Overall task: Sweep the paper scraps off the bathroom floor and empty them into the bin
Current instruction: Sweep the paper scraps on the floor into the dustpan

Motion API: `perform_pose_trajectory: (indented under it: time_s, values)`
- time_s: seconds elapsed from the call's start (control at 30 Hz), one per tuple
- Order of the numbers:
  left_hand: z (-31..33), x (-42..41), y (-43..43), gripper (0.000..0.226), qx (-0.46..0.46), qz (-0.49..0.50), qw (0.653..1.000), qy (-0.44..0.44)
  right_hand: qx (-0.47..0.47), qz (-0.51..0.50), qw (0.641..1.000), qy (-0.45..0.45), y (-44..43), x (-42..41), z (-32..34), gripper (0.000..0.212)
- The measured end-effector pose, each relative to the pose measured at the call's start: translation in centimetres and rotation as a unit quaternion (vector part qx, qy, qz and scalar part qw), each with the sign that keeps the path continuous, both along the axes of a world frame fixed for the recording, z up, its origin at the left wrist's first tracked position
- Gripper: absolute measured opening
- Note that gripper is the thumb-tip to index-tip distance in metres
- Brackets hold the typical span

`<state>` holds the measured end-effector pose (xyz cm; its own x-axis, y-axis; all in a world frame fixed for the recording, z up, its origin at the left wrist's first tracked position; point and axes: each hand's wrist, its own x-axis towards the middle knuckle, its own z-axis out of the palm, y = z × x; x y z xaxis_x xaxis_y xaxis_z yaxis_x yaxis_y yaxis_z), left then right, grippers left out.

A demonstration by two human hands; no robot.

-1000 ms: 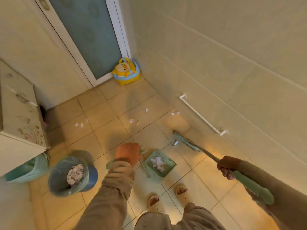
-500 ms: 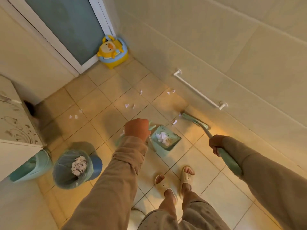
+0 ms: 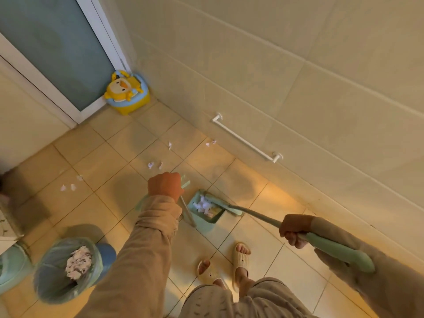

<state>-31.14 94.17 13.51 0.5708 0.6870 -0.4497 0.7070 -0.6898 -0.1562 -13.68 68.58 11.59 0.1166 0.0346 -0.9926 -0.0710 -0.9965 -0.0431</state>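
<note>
— Low on the left, what stands by your sleeve?
— Your bin (image 3: 49, 290), lined, with a wad of paper in it. Beyond it on the floor (image 3: 110, 203) lie a few scraps (image 3: 67, 187), well apart from the pan.
— And your left hand?
— Your left hand (image 3: 165, 185) is clenched round the handle (image 3: 186, 211) of the dustpan (image 3: 192, 200). Two more scraps (image 3: 150, 165) lie just past your knuckles.
— Where is the pan itself?
— It rests on the tiles just right of that hand, ahead of your slippers (image 3: 241, 258), with a heap of white scraps inside. The broom (image 3: 257, 215) has its head lying along the pan's far right edge.
— Your right hand?
— Your right hand (image 3: 294, 229) has its fingers wrapped round the broom where the shaft meets the green grip. Other scraps lie near the wall, below the rail (image 3: 245, 140).
</note>
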Motion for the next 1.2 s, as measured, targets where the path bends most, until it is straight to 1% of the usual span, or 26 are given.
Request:
perform_pose_trajectory:
  time_s: [0.13, 0.3, 0.47, 0.6, 0.77, 0.87, 0.97, 1.07, 1.2]
  values:
    - [0.3, -0.1, 0.1, 0.025, -0.006, -0.003, 1.0, 0.002, 0.007, -0.039, 0.999, -0.022, -0.4, 1.7, 0.7, 0.035]
    - [0.6, -0.8, 0.3, 0.029, -0.012, 0.003, 1.0, -0.012, 0.022, -0.025, 0.998, -0.049, 1.1, 2.1, 0.4, 0.037]
    - [0.4, -1.9, 0.3, 0.032, -0.023, 0.031, 0.998, -0.051, 0.055, -0.061, 0.995, -0.049, 1.8, 2.3, -1.0, 0.045]
    - [0.2, -2.2, 1.7, 0.035, -0.014, 0.071, 0.995, -0.073, 0.066, -0.064, 0.995, -0.038, 3.5, 3.9, -1.8, 0.047]
    - [-0.3, 1.7, 5.0, 0.031, -0.011, 0.115, 0.99, -0.086, 0.071, -0.045, 0.996, -0.033, 8.7, 10.0, -2.2, 0.042]
    - [-0.5, 4.9, 6.1, 0.032, 0.023, 0.138, 0.987, -0.08, 0.066, -0.009, 0.997, -0.031, 12.2, 13.8, -2.2, 0.045]
    - [-0.6, 8.0, 7.3, 0.036, 0.043, 0.149, 0.986, -0.064, 0.068, -0.006, 0.998, -0.019, 16.0, 17.2, -1.5, 0.045]
    - [-0.7, 10.5, 8.2, 0.034, 0.051, 0.148, 0.986, -0.05, 0.115, -0.085, 0.99, 0.011, 19.4, 19.6, -1.1, 0.045]
    - [-0.5, 13.0, 9.0, 0.033, 0.038, 0.157, 0.986, -0.037, 0.196, -0.222, 0.954, 0.037, 22.1, 20.5, -2.0, 0.036]
